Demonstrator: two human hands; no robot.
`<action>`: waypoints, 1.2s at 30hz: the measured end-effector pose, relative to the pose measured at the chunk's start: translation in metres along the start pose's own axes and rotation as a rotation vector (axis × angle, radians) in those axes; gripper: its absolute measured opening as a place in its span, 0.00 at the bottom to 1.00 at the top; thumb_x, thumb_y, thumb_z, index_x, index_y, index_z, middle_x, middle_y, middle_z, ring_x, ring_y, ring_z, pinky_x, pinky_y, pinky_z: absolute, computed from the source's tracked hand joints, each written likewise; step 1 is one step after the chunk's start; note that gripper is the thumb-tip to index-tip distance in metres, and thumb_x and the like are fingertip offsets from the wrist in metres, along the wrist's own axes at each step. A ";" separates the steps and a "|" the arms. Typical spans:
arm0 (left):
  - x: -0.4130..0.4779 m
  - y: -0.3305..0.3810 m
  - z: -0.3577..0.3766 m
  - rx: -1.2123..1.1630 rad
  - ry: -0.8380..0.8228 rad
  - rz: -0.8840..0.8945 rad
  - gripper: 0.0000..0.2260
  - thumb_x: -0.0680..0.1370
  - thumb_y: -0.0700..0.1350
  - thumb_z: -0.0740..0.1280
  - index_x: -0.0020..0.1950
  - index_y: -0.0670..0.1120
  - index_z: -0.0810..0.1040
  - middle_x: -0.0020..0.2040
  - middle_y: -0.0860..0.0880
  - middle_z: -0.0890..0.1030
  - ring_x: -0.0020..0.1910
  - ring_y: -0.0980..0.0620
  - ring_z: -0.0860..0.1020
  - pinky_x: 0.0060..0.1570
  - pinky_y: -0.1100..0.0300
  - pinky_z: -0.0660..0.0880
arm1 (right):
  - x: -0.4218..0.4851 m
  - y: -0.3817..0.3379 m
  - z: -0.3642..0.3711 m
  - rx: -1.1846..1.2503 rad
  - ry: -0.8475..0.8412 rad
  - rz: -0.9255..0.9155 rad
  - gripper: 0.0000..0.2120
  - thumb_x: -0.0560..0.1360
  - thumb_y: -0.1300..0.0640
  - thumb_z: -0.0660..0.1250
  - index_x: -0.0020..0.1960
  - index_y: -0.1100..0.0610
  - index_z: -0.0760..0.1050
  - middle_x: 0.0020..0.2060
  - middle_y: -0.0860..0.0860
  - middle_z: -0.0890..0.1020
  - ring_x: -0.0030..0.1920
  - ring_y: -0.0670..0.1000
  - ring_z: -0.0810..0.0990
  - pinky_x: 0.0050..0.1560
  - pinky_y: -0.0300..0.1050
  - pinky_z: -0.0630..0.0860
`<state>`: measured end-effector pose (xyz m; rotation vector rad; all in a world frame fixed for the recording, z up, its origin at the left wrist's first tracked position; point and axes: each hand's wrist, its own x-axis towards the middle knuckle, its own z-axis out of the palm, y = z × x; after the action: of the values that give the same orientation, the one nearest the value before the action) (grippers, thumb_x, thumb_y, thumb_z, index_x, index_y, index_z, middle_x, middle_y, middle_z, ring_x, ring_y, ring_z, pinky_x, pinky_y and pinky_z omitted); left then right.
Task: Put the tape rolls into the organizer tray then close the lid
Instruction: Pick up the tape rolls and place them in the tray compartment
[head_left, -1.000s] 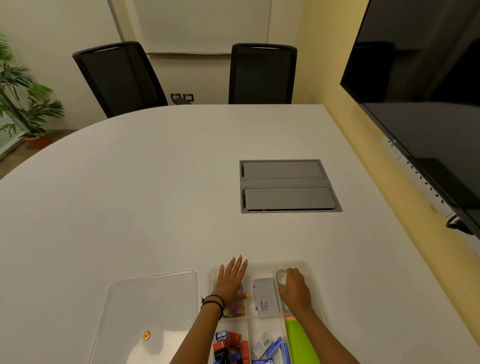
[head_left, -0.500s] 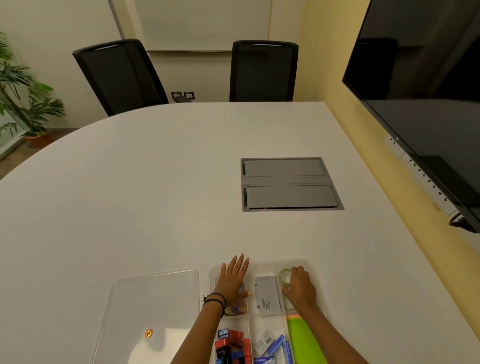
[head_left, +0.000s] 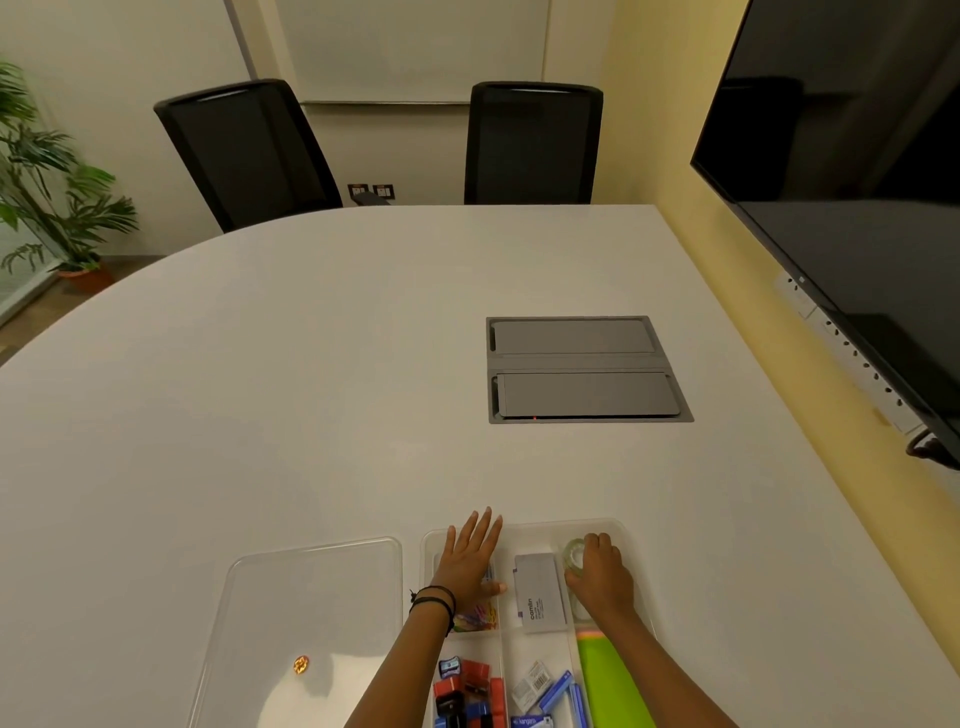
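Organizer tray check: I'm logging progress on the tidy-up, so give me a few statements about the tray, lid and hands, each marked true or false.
1. The clear lid lies on the table to the left of the organizer tray. True.
2. The lid is already closed over the tray. False: it lies flat beside the tray, which is open.
3. The right hand is on a tape roll in the tray's far right compartment. True.
4. The left hand holds a tape roll. False: it lies flat, fingers spread, over the tray's far left compartment.
5. The grey box sits outside the tray. False: it is in the middle compartment.
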<state>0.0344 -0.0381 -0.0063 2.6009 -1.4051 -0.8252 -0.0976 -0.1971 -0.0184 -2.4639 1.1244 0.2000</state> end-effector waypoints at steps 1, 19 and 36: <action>0.000 0.000 0.000 -0.001 0.001 0.001 0.41 0.76 0.54 0.63 0.75 0.45 0.37 0.77 0.45 0.38 0.76 0.45 0.38 0.73 0.44 0.37 | 0.000 0.001 0.000 0.012 -0.001 0.001 0.23 0.71 0.54 0.67 0.62 0.61 0.66 0.59 0.57 0.72 0.57 0.56 0.73 0.49 0.47 0.76; 0.000 0.000 0.001 -0.014 0.002 -0.004 0.40 0.76 0.55 0.63 0.75 0.46 0.37 0.77 0.45 0.38 0.76 0.45 0.38 0.72 0.45 0.37 | -0.001 -0.001 -0.004 0.057 -0.001 0.052 0.22 0.70 0.56 0.69 0.60 0.62 0.67 0.59 0.58 0.72 0.56 0.56 0.74 0.50 0.48 0.77; 0.000 -0.001 0.001 -0.006 0.010 0.009 0.39 0.77 0.55 0.63 0.75 0.46 0.39 0.77 0.45 0.38 0.76 0.45 0.38 0.73 0.44 0.37 | -0.024 0.025 -0.022 -0.022 -0.071 -0.005 0.10 0.76 0.66 0.53 0.45 0.57 0.73 0.45 0.54 0.77 0.55 0.57 0.77 0.46 0.45 0.70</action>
<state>0.0344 -0.0374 -0.0073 2.5884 -1.4080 -0.8126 -0.1335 -0.2044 0.0006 -2.4584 1.0918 0.2976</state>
